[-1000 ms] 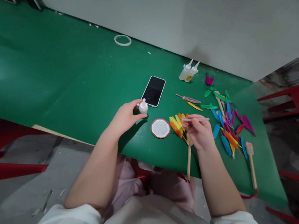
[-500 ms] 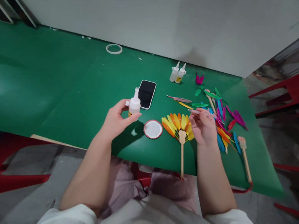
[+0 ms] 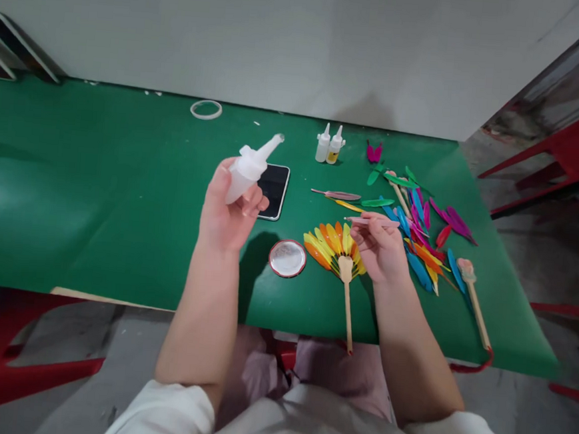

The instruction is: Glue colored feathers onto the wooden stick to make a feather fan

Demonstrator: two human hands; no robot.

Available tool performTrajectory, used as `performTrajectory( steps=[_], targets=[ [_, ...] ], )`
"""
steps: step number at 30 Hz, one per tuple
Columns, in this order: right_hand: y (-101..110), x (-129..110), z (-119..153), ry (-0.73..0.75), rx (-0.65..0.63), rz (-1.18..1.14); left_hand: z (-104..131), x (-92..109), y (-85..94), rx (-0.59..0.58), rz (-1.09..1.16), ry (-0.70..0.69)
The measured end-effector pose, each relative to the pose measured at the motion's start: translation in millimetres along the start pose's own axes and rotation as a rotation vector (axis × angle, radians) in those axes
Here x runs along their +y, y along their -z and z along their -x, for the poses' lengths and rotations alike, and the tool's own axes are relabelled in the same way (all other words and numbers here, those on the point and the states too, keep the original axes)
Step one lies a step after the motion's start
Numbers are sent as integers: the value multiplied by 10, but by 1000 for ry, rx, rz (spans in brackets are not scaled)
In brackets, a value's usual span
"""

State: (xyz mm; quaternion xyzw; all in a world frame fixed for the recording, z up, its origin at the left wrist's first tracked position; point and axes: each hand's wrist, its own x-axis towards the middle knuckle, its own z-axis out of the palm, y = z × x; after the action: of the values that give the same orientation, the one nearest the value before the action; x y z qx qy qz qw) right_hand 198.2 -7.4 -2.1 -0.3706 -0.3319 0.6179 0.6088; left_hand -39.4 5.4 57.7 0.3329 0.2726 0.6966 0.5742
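Note:
My left hand (image 3: pixel 227 212) is wrapped round a white glue bottle (image 3: pixel 247 172), raised above the table with its nozzle tilted up to the right. Between the fingers of my right hand (image 3: pixel 380 247) is a slim pale pink feather (image 3: pixel 373 221), held level. Just below that hand lies a fan of yellow and orange feathers (image 3: pixel 330 242) on a wooden handle (image 3: pixel 347 308), its right side partly covered by the hand. A round lid (image 3: pixel 287 258) with a red rim rests left of the fan.
A phone (image 3: pixel 274 192) lies behind the lid. Two more glue bottles (image 3: pixel 329 145) stand near the wall. Loose coloured feathers (image 3: pixel 420 267) and another wooden handle (image 3: pixel 476 302) spread over the right side of the green table (image 3: pixel 119 217). A clear ring (image 3: pixel 206 109) lies at the back.
My left hand has lifted the glue bottle and tipped it from upright to slanting right. My right hand keeps the feather over the fan. The view has shifted slightly.

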Motion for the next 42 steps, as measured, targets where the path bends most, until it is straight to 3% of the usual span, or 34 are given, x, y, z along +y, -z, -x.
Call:
performTrajectory(
  steps=[5, 9, 14, 17, 24, 29, 42],
  targets=[
    [-27, 37, 21, 16, -25, 42, 12, -173, 12, 152, 268, 144],
    [-83, 49, 66, -1, -37, 58, 18, -301, -55, 204, 259, 234],
    [-189, 44, 148, 45, -41, 95, 52, -383, -122, 405, 32, -13],
    [-270, 60, 186, 58, -61, 100, 63, -352, -118, 471, 2, -26],
    [-411, 154, 262, 140, -90, 111, 89, -354, -106, 508, 131, 162],
    [-424, 167, 342, 255, -56, 226, 151, -416, -179, 488, 119, 198],
    [-438, 155, 364, 315, -78, 237, 215, -433, -253, 464, 105, 229]
  ],
)
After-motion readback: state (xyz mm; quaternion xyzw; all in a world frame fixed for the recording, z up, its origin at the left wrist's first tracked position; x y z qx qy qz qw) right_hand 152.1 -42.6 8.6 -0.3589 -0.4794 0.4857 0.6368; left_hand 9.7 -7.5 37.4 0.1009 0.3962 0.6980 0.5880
